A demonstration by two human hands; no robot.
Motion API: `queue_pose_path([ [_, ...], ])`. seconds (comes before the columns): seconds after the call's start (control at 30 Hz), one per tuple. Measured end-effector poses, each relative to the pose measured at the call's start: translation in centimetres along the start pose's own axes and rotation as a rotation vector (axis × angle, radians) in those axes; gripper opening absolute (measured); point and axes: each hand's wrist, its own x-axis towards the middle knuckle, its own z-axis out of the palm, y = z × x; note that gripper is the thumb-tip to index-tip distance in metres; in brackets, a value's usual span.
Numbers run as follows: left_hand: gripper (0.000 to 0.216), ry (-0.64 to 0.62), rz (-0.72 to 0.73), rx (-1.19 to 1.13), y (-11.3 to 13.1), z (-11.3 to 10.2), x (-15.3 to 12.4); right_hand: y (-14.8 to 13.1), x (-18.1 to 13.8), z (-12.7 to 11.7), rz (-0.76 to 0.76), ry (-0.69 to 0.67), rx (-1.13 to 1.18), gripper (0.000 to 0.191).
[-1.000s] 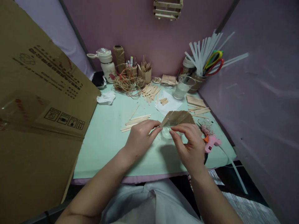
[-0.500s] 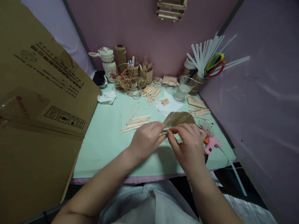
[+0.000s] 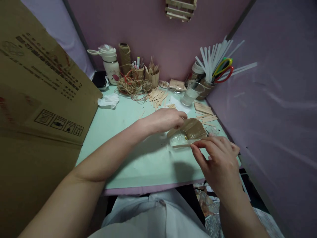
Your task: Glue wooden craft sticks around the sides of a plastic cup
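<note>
A clear plastic cup [image 3: 176,140] lies on its side, with brown wooden craft sticks [image 3: 195,128] lining part of its wall. My left hand [image 3: 170,119] reaches across the table to the cup's far left edge. Its fingers are curled against the cup, and their tips are partly hidden. In my right hand [image 3: 218,155] one flat wooden craft stick [image 3: 181,145] is pinched between thumb and fingers at its right end. That stick points left, level, just on the near side of the cup.
Loose craft sticks [image 3: 158,96], tangled twine [image 3: 130,86] and a white bottle [image 3: 111,67] stand toward the back. A clear tumbler [image 3: 190,96] is near white glue sticks [image 3: 210,62] and scissors [image 3: 224,74]. A large cardboard box [image 3: 49,132] walls the left side.
My hands have parted. My left hand has let go of the stick and moved up to the cup; my right hand has shifted right and down, still holding the stick. The view has tilted slightly.
</note>
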Motion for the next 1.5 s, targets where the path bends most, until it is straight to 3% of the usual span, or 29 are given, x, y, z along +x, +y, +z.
queue_pose_path([
  [0.23,0.023,0.073,0.098,0.18,2.3,1.4,-0.1,1.0,-0.4,0.4,-0.039,-0.055,-0.048,0.009],
  [0.47,0.02,0.196,0.269,0.129,1.5,2.8,0.9,1.5,-0.6,1.0,-0.032,-0.09,-0.106,0.011],
  [0.57,0.021,0.122,0.304,0.021,1.2,2.6,1.2,1.6,-0.4,1.1,-0.034,-0.094,-0.104,0.012],
  [0.73,0.025,0.014,0.233,-0.06,1.5,1.9,1.1,1.7,0.0,1.4,-0.008,-0.111,-0.103,0.015],
  [1.07,0.019,0.002,0.174,-0.064,1.8,1.8,1.0,1.9,0.2,2.1,-0.019,-0.112,-0.135,0.014],
  [1.33,0.021,-0.081,0.181,0.021,2.2,1.0,0.8,2.1,0.1,2.5,-0.001,-0.094,-0.132,0.017],
  [1.5,0.019,-0.06,0.198,0.001,2.0,1.3,0.9,2.2,0.1,2.5,0.012,-0.106,-0.118,0.017],
])
